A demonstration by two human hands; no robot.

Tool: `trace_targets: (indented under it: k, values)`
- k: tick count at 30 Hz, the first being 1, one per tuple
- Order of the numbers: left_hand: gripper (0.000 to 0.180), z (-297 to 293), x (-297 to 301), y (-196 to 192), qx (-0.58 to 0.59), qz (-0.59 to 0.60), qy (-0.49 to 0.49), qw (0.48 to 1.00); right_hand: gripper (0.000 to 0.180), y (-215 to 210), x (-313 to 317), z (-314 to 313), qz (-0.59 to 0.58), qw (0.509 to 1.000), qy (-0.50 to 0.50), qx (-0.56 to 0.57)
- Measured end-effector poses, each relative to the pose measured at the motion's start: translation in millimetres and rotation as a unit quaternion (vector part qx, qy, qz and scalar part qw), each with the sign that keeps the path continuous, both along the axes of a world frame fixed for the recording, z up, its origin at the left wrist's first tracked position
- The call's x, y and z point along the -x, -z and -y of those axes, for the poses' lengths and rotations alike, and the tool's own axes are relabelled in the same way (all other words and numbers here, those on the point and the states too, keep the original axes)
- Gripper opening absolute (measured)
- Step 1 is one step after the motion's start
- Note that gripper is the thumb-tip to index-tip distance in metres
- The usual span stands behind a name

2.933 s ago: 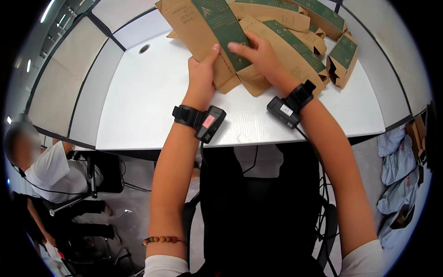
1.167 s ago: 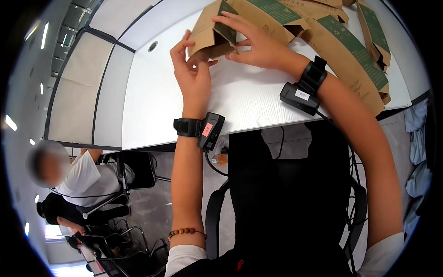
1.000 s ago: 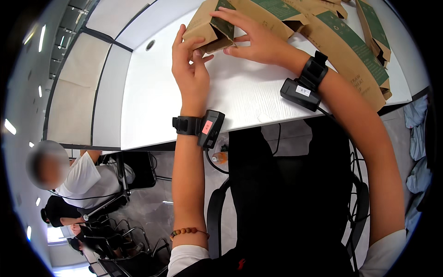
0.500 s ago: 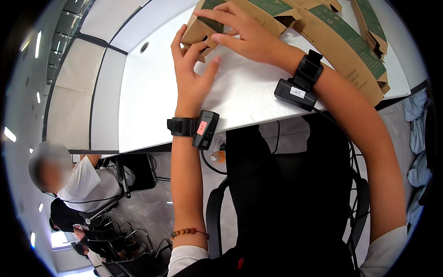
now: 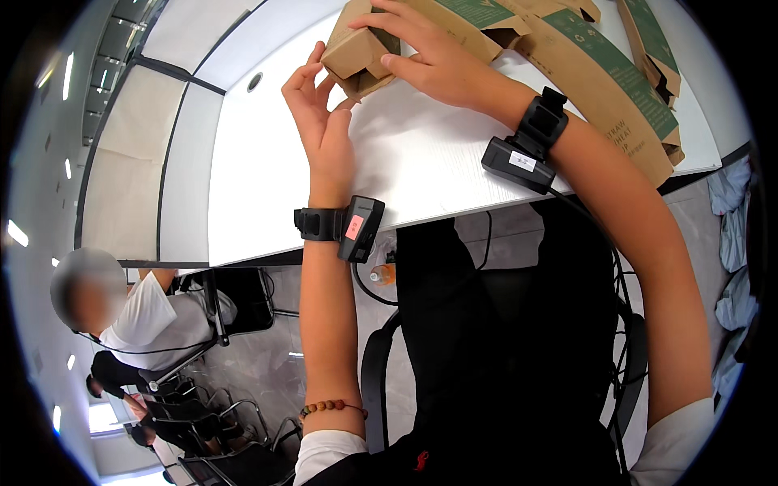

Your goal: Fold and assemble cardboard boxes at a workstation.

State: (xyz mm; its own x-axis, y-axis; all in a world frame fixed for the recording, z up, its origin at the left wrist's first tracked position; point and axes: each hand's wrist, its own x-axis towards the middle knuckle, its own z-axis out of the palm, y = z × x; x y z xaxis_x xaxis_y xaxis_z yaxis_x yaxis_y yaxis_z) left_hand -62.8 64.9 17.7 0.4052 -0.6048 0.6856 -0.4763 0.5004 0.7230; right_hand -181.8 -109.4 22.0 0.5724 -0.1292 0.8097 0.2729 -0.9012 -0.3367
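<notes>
A brown cardboard box [image 5: 354, 55] with a green panel lies at the far edge of the view, its near end partly open. One flap at that end is bent over the opening, and a lower flap hangs out. My right hand [image 5: 442, 63] grips the box from the right, thumb by the opening and fingers across the top. At the left corner of the open end is my left hand [image 5: 322, 130], palm inward with its fingers apart. Its fingertips touch or nearly touch the box side and lower flap.
Flat brown-and-green cartons [image 5: 600, 89] cover the white desk [image 5: 284, 186] to the right. A partition [image 5: 182, 162] borders the left side. Below the desk edge stands a bottle with orange liquid [image 5: 382, 274]. Another person [image 5: 154, 312] sits at the left; cables hang by my chair.
My left hand has drawn back leftward from the box end, and its thumb has moved left. The box's end flap and opening show more fully. My right hand keeps its hold.
</notes>
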Motion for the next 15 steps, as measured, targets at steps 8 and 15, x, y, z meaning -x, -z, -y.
trace_targets:
  k: [8, 15]
  values:
    - [0.054, -3.7, 13.4, -11.2, -0.019, 0.047, -0.098, 0.994, 0.048, 11.0, -9.9, -9.3, 0.056, 0.985, -0.125, -0.107]
    - [0.059, -4.2, 13.1, -9.4, -0.007, 0.046, -0.094, 0.995, 0.058, 1.0, 1.6, -18.1, -0.001, 0.963, -0.186, -0.198]
